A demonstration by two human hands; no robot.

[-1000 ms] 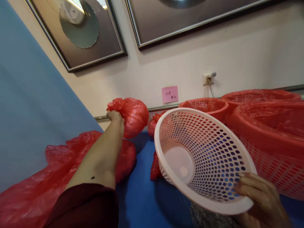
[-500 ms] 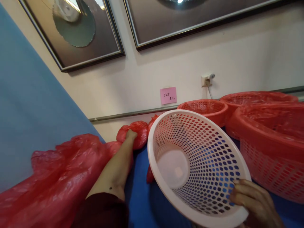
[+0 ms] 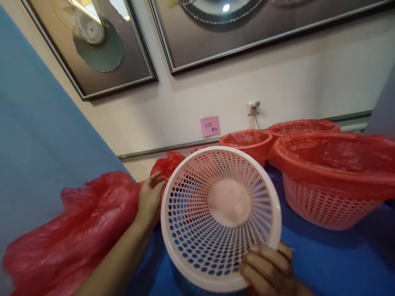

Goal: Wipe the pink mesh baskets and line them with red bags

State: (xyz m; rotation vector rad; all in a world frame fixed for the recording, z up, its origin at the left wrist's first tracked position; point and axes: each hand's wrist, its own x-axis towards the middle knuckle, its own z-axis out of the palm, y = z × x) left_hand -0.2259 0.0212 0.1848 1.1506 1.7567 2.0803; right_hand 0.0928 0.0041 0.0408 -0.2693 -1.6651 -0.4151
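A white perforated plastic basket (image 3: 182,246) is tilted with its mouth toward me, showing its round bottom. My right hand (image 3: 268,267) grips its rim at the lower right, fingers inside the wall. Left of the basket's rim, my left hand (image 3: 151,195) has its fingers apart and nothing visible in them. It is beside a crumpled red plastic bag (image 3: 168,162), partly hidden behind the basket. A larger heap of red plastic bags (image 3: 92,213) lies to the left of that hand and forearm.
Red-bag-lined baskets stand to the right: a large one (image 3: 330,205) in front, a small one (image 3: 247,152) and another (image 3: 305,125) behind. All rest by the wall on a blue surface (image 3: 311,255). A blue panel (image 3: 46,123) rises at left. A pink note (image 3: 210,126) and socket (image 3: 253,109) are on the wall.
The white basket has swung left and turned to face me more, with my right hand on its rim. My left hand has come off the small red bag and drawn back toward me.
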